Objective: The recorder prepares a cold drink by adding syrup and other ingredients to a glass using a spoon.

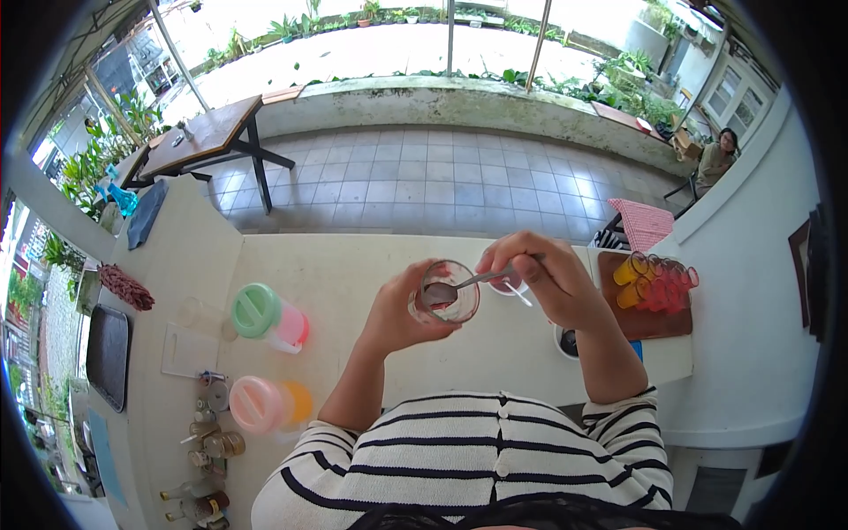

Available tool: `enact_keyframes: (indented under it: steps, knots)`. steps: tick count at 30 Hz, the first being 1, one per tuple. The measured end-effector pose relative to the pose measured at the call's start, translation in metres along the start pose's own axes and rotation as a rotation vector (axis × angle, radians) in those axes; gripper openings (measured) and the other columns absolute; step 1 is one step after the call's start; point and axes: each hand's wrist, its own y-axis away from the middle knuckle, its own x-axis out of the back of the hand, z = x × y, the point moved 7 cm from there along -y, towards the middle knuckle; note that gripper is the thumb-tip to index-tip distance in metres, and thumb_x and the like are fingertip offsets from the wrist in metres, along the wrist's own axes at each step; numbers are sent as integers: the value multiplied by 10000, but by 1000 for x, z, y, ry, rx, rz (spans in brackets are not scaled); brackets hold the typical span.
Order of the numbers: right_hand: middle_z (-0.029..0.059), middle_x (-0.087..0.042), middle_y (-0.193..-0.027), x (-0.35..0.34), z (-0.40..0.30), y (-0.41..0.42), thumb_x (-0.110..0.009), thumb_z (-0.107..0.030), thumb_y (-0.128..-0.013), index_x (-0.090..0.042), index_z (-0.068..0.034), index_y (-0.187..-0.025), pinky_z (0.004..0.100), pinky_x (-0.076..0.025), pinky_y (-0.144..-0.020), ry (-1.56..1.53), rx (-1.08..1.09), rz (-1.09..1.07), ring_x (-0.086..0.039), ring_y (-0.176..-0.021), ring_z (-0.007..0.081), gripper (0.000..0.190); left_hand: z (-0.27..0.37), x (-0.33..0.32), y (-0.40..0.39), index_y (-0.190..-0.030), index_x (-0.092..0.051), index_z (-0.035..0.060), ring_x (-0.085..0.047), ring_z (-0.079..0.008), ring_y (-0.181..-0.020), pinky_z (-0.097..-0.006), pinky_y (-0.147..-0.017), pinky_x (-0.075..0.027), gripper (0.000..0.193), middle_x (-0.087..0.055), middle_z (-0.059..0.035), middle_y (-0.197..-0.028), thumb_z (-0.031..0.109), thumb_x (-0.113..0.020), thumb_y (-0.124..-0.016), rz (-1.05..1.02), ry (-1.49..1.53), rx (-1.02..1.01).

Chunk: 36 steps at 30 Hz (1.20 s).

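Note:
My left hand [397,311] is wrapped around a clear drinking glass [468,308], held up above the white counter [351,265] with its mouth towards me. In my right hand [553,281] is a metal spoon [487,275], whose bowl reaches inside the glass. Red smears show on the inner wall of the glass. Behind my right fingers, a small bowl [507,286] with reddish contents and a pale utensil handle [520,293] stands on the counter, partly hidden. Under my right forearm a dark-centred round container [568,341] is partly covered.
To the left stand a green-lidded pitcher [256,310] and a pink-lidded pitcher [258,404], with jars [224,444] and bottles [199,509] nearer. At right, a brown tray [613,321] bears several glasses of yellow and red drink. A person [715,162] sits beyond, far right.

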Motion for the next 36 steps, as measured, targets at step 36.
enact_keyframes:
  steps: [36]
  knots:
    - [176, -649, -951, 37, 91, 27, -406, -327, -1027, -509, -56, -1082, 311, -582, -682, -736, -127, 427, -678, -729, 209, 296, -9, -6, -7, -1281, -493, -14, -620, -194, -997, -334, -873, -498, 841, -616, -121, -1143, 245, -895, -589, -231, 566, 91]
